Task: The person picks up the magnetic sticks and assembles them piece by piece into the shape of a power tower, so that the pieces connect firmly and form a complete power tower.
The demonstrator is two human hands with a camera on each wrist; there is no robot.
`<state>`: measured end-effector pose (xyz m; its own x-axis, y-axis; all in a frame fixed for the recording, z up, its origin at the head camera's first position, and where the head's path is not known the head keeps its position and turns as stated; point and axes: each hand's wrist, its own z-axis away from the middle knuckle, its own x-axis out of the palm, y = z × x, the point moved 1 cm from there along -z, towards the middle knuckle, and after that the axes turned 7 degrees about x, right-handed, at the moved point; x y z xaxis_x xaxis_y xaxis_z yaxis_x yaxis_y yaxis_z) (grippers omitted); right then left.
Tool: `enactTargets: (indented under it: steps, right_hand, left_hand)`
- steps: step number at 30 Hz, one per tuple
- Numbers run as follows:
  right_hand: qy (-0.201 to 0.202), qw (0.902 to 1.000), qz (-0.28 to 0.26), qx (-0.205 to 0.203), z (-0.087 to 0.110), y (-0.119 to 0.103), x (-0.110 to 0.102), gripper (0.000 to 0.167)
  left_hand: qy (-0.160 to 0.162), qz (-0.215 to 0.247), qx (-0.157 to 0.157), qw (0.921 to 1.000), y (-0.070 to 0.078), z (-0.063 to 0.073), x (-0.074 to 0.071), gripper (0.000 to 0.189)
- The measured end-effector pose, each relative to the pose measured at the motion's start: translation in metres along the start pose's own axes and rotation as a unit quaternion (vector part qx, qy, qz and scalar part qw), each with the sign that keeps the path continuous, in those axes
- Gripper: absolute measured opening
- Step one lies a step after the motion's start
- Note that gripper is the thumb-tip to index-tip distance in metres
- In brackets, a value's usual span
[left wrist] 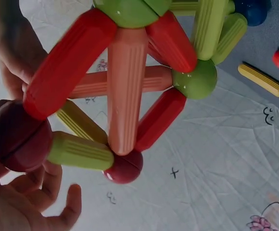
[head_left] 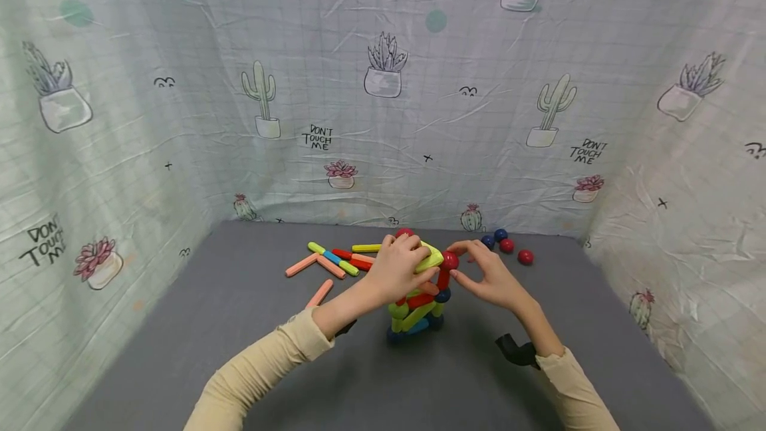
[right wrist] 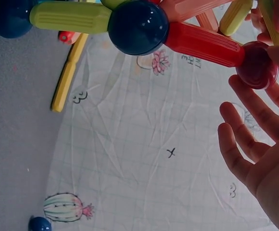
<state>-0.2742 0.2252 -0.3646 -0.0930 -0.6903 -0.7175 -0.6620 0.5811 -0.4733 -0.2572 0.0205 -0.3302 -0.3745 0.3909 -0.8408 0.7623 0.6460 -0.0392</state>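
Observation:
A framework of coloured magnetic rods and balls (head_left: 413, 318) stands upright on the table, with blue balls at its base and red balls on top. My left hand (head_left: 395, 268) curls over its top and grips a yellow-green rod (head_left: 431, 258); its fingers also lie about a dark red ball (left wrist: 20, 135), seen large in the left wrist view. The rod's end meets another red ball (right wrist: 257, 66), which my right hand (head_left: 491, 278) pinches between thumb and finger. The other right fingers spread loosely in the right wrist view. My left hand covers part of the upper frame.
Left of the framework lie loose rods, among them a yellow one (head_left: 366, 248) and an orange one (head_left: 320, 292). Loose red balls (head_left: 525, 257) and blue balls (head_left: 500, 235) sit at the back right. A printed curtain (head_left: 383, 132) encloses the grey table (head_left: 257, 298).

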Motion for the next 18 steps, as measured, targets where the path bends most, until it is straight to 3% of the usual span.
enactTargets:
  steps: [9, 14, 18]
  right_hand:
    - [0.004, 0.9999, -0.006, 0.01, 0.001, 0.002, 0.001, 0.035]
    - [0.009, 0.9998, -0.008, 0.013, 0.002, 0.002, 0.001, 0.035]
    - [0.015, 0.9999, -0.003, 0.005, 0.002, 0.002, 0.002, 0.037]
  left_hand:
    - [-0.051, -0.075, -0.033, 0.9954, 0.009, -0.003, 0.003, 0.026]
    - [-0.087, -0.081, -0.038, 0.9922, 0.012, -0.005, 0.002, 0.025]
    - [-0.069, -0.069, -0.035, 0.9946, 0.012, -0.001, 0.003, 0.026]
